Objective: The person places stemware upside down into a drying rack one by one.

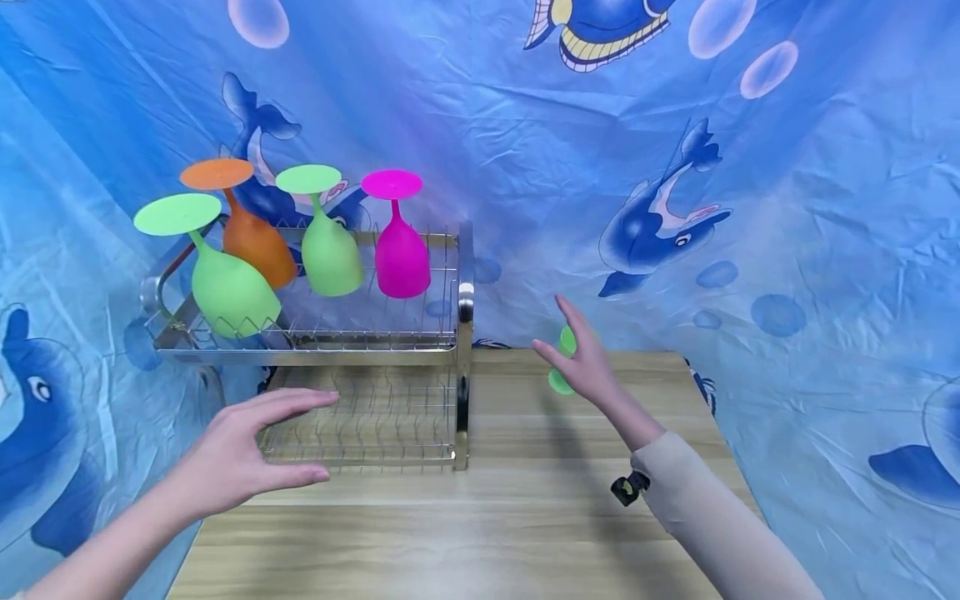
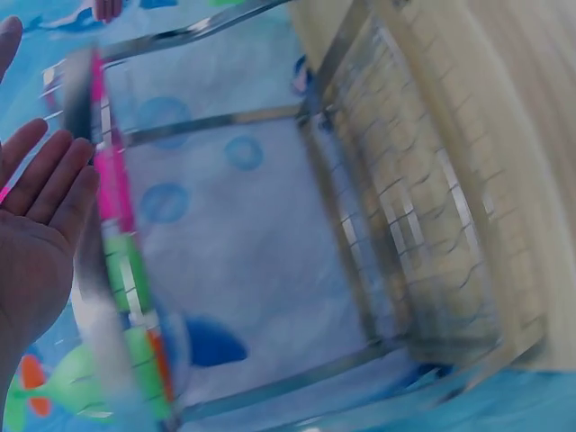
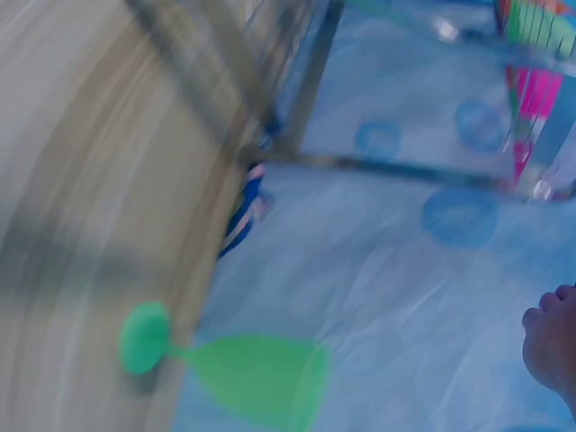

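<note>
Upside down on the upper tier of a metal dish rack (image 1: 390,357) stand a light green goblet (image 1: 228,287), an orange goblet (image 1: 258,246), another green goblet (image 1: 330,258) and a magenta goblet (image 1: 403,262). My left hand (image 1: 232,454) is in front of the rack's lower tier, thumb and fingers spread apart, holding nothing. On the right, my right hand (image 1: 588,362) is raised with fingers extended. Partly hidden behind it in the head view, a further green goblet (image 3: 261,373) stands upright on its foot, apart from the hand in the right wrist view.
The rack's lower tier (image 1: 375,417) has wire slots and rests on a wood-grain table (image 1: 510,533). Behind and on both sides hangs a blue curtain (image 1: 525,167) printed with dolphins and bubbles. A small black clip (image 1: 628,488) is at the right sleeve.
</note>
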`<act>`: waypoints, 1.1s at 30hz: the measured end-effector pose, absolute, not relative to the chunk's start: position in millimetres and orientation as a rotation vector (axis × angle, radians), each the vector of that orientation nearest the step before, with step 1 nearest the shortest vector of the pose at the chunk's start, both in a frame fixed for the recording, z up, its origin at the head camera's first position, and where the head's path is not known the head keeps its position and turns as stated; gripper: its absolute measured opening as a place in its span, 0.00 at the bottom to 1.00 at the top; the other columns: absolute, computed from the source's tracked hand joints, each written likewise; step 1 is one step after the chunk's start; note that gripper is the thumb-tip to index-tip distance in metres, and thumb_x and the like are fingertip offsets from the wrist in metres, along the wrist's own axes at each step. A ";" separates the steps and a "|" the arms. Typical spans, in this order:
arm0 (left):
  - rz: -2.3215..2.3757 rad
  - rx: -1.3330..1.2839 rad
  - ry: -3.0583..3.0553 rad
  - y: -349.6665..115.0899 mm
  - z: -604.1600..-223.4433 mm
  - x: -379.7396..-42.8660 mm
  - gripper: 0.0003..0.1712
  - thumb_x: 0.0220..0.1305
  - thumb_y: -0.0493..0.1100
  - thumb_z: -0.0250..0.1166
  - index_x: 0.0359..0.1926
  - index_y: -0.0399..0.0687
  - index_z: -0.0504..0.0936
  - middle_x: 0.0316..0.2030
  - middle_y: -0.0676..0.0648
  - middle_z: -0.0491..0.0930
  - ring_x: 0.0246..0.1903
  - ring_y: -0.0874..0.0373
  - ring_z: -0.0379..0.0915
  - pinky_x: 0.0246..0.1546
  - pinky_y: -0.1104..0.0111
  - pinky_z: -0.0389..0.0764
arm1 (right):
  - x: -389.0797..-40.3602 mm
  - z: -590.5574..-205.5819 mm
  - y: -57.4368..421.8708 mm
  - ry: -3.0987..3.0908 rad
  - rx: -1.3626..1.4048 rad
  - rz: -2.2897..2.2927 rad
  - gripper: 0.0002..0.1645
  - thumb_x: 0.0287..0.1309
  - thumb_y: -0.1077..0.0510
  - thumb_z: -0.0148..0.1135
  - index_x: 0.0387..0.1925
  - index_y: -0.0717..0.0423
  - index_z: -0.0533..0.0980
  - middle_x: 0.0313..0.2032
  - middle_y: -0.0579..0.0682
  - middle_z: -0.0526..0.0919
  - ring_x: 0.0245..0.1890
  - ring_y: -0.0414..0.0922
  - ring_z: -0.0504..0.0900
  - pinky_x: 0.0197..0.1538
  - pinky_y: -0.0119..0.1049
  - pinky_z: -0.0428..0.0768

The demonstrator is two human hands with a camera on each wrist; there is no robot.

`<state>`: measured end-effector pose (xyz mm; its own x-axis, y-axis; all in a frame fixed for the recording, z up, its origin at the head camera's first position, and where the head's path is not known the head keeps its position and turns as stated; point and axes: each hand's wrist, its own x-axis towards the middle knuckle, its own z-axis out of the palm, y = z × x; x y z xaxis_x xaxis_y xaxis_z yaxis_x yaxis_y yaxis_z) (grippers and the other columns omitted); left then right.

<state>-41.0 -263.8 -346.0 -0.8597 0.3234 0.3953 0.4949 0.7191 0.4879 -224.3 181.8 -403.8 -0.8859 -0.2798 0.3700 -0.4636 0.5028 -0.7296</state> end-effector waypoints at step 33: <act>-1.417 -0.579 -2.717 -221.1 -458.1 -72.2 0.36 0.56 0.53 0.84 0.65 0.52 0.84 0.60 0.47 0.85 0.57 0.49 0.84 0.61 0.61 0.85 | -285.1 -523.9 253.2 -2.728 0.003 1.429 0.71 0.60 0.47 0.80 0.84 0.69 0.41 0.81 0.75 0.48 0.81 0.71 0.51 0.81 0.67 0.54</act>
<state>-72.2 -221.1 -458.1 -0.9307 0.3131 0.1890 0.3341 0.5179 0.7875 -285.1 253.2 -523.9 -0.9981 0.0273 0.0557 -0.0303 0.5696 -0.8214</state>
